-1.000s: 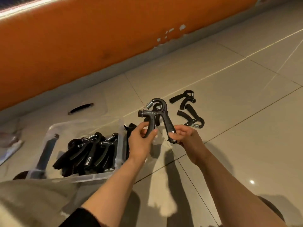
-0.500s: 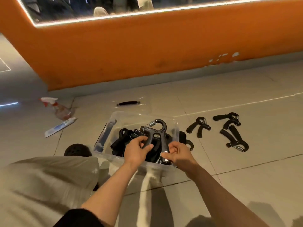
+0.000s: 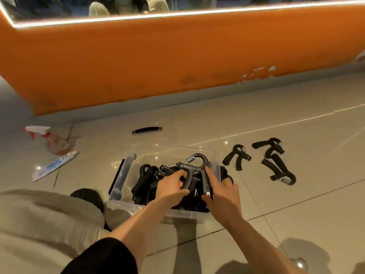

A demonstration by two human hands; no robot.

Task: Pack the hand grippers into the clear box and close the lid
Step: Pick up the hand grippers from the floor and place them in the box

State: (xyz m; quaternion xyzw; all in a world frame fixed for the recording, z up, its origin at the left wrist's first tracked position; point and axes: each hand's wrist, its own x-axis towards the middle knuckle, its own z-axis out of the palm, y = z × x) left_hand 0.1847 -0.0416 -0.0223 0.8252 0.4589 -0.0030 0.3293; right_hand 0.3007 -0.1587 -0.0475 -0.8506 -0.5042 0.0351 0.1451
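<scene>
A clear box (image 3: 126, 169) stands open on the tiled floor, with several black hand grippers (image 3: 146, 180) piled inside. Both hands hold one grey hand gripper (image 3: 197, 165) over the box, spring end pointing away. My left hand (image 3: 171, 186) wraps its left handle. My right hand (image 3: 221, 192) pinches the right handle, forefinger stretched along it. Three more hand grippers lie on the floor to the right: one (image 3: 236, 156) near the box, one (image 3: 270, 146) further right, one (image 3: 280, 171) below it. The clear lid with a black handle (image 3: 147, 129) lies behind the box.
An orange wall (image 3: 177, 60) with a mirror above runs along the back. A spray bottle (image 3: 53, 140) and a white tube (image 3: 55, 165) lie on the floor at the left. My bent knee (image 3: 45, 224) and a black shoe (image 3: 87, 196) sit left of the box.
Both hands have carried the grey hand gripper left from above the bare floor to over the box and lowered it. The view has swung left and tilted up.
</scene>
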